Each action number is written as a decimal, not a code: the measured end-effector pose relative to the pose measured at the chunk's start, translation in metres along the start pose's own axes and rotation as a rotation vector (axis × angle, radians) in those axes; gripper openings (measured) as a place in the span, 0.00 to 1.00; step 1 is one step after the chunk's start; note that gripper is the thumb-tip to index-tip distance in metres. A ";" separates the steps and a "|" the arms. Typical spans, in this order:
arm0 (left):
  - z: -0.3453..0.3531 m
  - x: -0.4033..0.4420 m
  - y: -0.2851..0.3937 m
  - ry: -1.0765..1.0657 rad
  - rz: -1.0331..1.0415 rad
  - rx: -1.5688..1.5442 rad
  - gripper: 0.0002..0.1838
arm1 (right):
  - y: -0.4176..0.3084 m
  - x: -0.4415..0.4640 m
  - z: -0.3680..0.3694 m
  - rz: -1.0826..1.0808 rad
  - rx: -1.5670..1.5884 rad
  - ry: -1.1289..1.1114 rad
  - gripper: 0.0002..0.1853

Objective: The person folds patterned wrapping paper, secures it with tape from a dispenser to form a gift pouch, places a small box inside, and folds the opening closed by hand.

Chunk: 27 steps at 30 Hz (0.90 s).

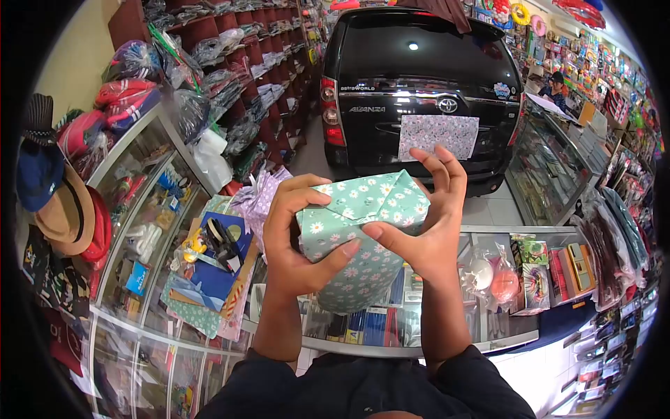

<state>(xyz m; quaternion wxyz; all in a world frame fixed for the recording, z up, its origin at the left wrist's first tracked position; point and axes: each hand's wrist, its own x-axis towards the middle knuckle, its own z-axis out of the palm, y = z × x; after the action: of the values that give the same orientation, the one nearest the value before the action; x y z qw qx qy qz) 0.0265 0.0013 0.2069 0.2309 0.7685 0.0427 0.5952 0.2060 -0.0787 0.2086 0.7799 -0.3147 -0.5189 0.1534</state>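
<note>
A box-shaped parcel (352,269) in green paper with white daisies is held up above the glass counter, its folded end facing up. My left hand (296,234) wraps round its left side, with fingertips on the top edge and the thumb on the near face. My right hand (433,223) is at its right side, the thumb pressing on the folded flap and the other fingers spread, two of them raised off the paper. To the left, a purple dotted wrapped item (259,199) lies beside the parcel.
On the glass counter (481,332), a tape dispenser (222,244) lies on a blue book and patterned papers at left. Plastic-bagged items (492,279) and boxes (532,276) stand at right. Beyond are a black car (426,77) and a seated person (556,91).
</note>
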 end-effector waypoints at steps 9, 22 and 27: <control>0.002 0.014 -0.005 -0.084 -0.024 -0.013 0.31 | 0.014 0.000 0.000 0.023 0.114 0.127 0.67; 0.009 0.005 -0.015 -0.025 0.035 -0.003 0.29 | 0.023 0.005 -0.005 0.053 0.093 0.036 0.68; 0.012 0.008 -0.009 -0.030 -0.002 -0.008 0.23 | 0.021 0.006 -0.007 0.044 0.122 0.042 0.70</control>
<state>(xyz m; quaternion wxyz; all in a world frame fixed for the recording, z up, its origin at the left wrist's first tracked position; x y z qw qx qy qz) 0.0420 0.0081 0.2085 0.2351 0.7764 0.0374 0.5835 0.2164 -0.0611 0.1974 0.8046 -0.2809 -0.4853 0.1952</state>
